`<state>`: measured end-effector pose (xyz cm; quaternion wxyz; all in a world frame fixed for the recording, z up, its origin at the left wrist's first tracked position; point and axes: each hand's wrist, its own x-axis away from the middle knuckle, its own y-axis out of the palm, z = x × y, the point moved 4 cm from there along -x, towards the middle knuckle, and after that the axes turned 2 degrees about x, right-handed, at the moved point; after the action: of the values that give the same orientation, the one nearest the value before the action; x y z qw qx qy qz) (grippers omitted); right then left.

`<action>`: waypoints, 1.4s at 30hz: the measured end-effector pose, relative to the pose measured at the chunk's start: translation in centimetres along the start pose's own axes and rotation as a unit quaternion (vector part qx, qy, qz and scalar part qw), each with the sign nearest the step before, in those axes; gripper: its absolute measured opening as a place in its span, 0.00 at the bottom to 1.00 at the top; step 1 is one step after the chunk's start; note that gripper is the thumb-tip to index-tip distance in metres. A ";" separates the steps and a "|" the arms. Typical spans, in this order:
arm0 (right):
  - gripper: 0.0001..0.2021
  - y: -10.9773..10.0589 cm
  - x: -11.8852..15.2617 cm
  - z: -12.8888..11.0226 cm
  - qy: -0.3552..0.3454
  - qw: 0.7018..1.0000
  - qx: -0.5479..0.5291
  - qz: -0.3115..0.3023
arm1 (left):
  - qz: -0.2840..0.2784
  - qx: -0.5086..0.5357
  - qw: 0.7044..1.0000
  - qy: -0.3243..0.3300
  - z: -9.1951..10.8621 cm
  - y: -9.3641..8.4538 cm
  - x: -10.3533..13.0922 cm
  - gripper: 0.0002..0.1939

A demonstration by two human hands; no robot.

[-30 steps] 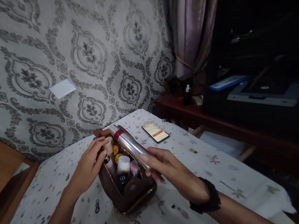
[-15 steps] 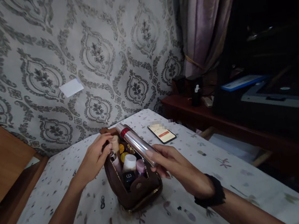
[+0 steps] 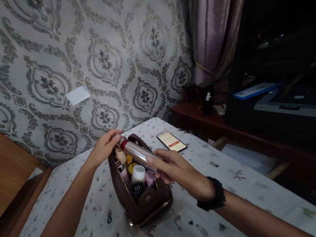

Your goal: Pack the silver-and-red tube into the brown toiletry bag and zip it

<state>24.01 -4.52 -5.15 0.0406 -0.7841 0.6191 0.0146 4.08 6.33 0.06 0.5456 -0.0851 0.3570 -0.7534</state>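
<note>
A silver cosmetic bottle (image 3: 139,154) with a red band lies slantwise over the open brown makeup bag (image 3: 155,206). My right hand (image 3: 178,170) is closed round its near end. At the far end, the thumb and fingers of my left hand (image 3: 106,145) pinch the narrower silver tip. Inside the bag stand a white-capped bottle (image 3: 138,174), a black-capped item (image 3: 137,189), a purple-capped item (image 3: 149,178), a beige tube (image 3: 120,154), a pale pink bottle (image 3: 121,170) and yellow-lidded pieces (image 3: 132,169). Part of the bag's far side is hidden behind the silver bottle.
A lit phone (image 3: 172,142) lies on the patterned white sheet (image 3: 222,187) right of the bag. Along the left is a wooden board (image 3: 4,170). A dark red ledge (image 3: 195,115) with small objects runs at the right, beside a tied curtain (image 3: 212,22).
My left hand has moved from the bag's left edge up to the bottle's far tip. The bottle, in my right hand, has shifted slightly left and lower over the bag.
</note>
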 end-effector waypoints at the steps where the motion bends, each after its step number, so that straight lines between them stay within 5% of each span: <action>1: 0.20 0.0 0.0 -0.1 -0.002 1.000 -0.006 -0.001 | -0.008 0.033 0.999 -0.016 -0.1 0.1 -0.2 0.24; 8: 0.21 -0.6 -0.6 -0.6 -0.014 0.998 -0.056 0.035 | -0.022 0.253 0.965 -0.065 0.7 -0.9 -1.2 0.20; 13: 0.20 -0.8 -1.2 -0.6 -0.033 0.994 -0.107 0.022 | 0.065 0.308 0.949 -0.031 1.9 -2.5 -1.4 0.18; 18: 0.19 -1.0 -1.1 -0.3 -0.035 0.991 -0.129 0.025 | 0.156 0.267 0.949 0.053 4.2 -5.0 -1.4 0.17; 23: 0.22 -1.9 -0.9 0.5 -0.028 0.988 -0.141 0.050 | 0.220 0.090 0.964 0.120 6.5 -6.4 -0.9 0.15; 27: 0.23 -2.5 -0.7 1.2 -0.030 0.987 -0.143 0.059 | 0.199 -0.114 0.959 0.165 7.8 -4.4 0.4 0.14; 31: 0.22 -2.9 -0.5 1.9 -0.025 0.986 -0.148 0.070 | 0.133 -0.293 0.917 0.238 8.6 -1.2 2.0 0.09; 42: 0.21 -3.2 -0.3 2.9 -0.009 0.988 -0.140 0.071 | -0.015 -0.425 0.847 0.320 6.4 2.8 4.4 0.09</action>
<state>27.14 -3.27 -7.89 -0.0647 -0.7359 0.6648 0.1111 7.83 -0.78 1.81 0.3003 -0.0684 0.7955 -0.5218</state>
